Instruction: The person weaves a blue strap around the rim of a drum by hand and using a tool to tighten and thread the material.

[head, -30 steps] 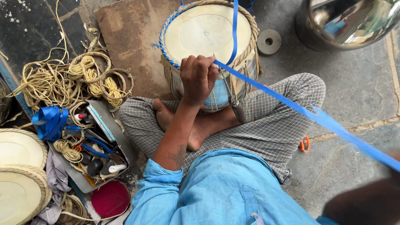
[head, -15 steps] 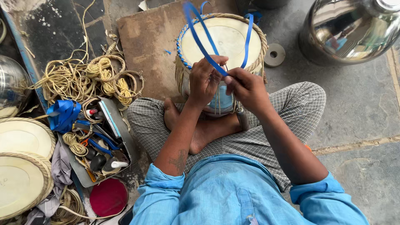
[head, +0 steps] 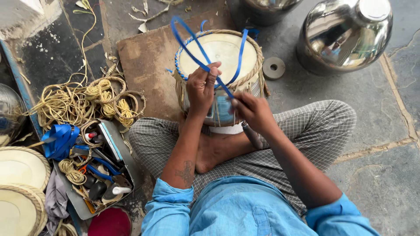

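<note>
A person sat cross-legged on a stone floor with a small drum (head: 221, 65) propped upright between the feet, its pale head facing up inside a rope-bound rim. The left hand (head: 202, 89) was closed on a blue strap (head: 192, 50), which looped up and over the drumhead; the right hand (head: 253, 112), just beside it against the drum's metal side, pinched the same strap lower down and also gripped a dark-handled tool (head: 252, 135). The step in hand looked like lacing the strap around the rim; the next pull would seem to call for steady tension from both hands while the feet braced the shell. Coils of cord (head: 83, 102) lay to the left near a tray (head: 76, 205) of tools, with two spare drumheads (head: 19, 168) at the frame's edge. A polished metal pot (head: 345, 35) stood well apart at upper right, a small ring (head: 274, 68) near it.
</note>
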